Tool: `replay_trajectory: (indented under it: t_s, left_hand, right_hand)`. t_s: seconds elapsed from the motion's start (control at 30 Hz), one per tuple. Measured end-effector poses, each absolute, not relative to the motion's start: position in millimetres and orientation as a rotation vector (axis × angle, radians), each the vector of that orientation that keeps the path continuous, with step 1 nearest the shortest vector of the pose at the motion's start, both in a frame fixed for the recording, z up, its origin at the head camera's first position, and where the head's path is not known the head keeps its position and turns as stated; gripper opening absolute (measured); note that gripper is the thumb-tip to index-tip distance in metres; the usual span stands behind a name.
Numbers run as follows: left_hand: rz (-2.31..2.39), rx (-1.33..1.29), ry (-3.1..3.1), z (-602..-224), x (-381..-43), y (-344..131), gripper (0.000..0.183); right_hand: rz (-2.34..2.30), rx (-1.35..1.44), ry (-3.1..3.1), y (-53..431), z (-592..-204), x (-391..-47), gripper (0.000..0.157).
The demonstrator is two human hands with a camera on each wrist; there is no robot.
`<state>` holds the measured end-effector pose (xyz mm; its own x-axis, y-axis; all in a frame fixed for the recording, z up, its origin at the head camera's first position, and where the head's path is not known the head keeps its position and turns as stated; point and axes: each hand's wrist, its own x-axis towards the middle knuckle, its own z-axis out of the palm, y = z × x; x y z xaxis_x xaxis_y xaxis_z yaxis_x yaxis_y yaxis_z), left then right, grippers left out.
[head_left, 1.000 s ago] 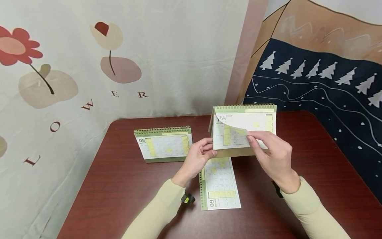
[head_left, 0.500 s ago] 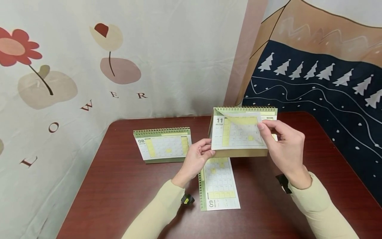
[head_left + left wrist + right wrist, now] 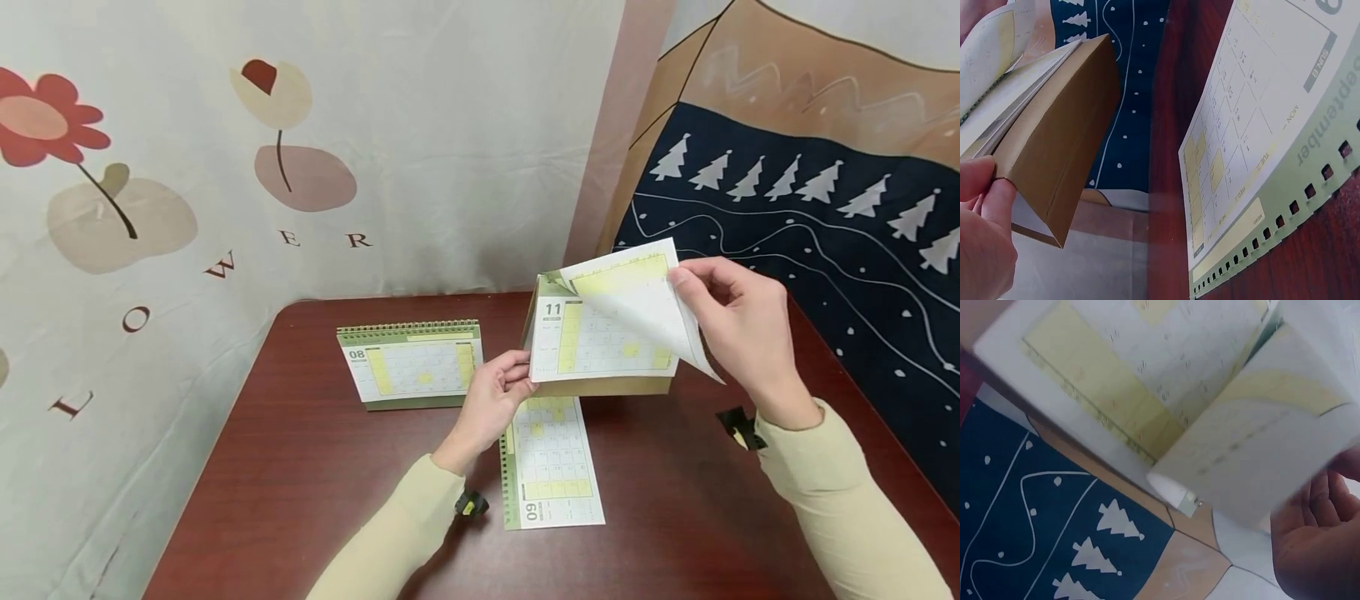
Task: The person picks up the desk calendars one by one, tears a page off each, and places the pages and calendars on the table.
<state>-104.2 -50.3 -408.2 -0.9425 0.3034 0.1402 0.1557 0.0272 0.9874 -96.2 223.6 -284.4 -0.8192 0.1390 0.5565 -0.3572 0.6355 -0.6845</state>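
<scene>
In the head view a desk calendar (image 3: 592, 342) with a brown base is held above the table, its "11" page showing. My left hand (image 3: 489, 408) grips its lower left corner, thumb in front; the left wrist view shows these fingers (image 3: 999, 200) at the edge of the brown card base (image 3: 1063, 119). My right hand (image 3: 746, 329) pinches the right edge of a lifted calendar page (image 3: 648, 304), which slants up across the calendar and curls at its lower left. In the right wrist view that page (image 3: 1247, 450) is blurred and hides some fingertips.
A second desk calendar (image 3: 420, 367), showing "08", stands left on the dark red table (image 3: 300, 492). A detached "09" page (image 3: 558, 467) with a punched green edge lies below the held calendar. A patterned cloth (image 3: 465, 150) hangs behind the table.
My right hand has moved right and up, pulling the page from a curl over the calendar into a slanted sheet, uncovering the "11" page. The left hand keeps its grip.
</scene>
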Motion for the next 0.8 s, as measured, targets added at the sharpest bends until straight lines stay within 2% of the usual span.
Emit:
replay_trajectory:
  t_s: [0.5,0.8]
  left_hand:
    - [2.021,0.552,2.221,-413.7,-101.8,-50.8,0.034]
    - [1.986,0.573,2.261,-415.5,-99.2,-51.4,0.033]
  right_hand:
    - [1.134,0.069,-2.514,247.1,-267.7,-129.7,0.042]
    - [1.355,0.093,-2.629,260.1,-254.7,-146.0,0.038]
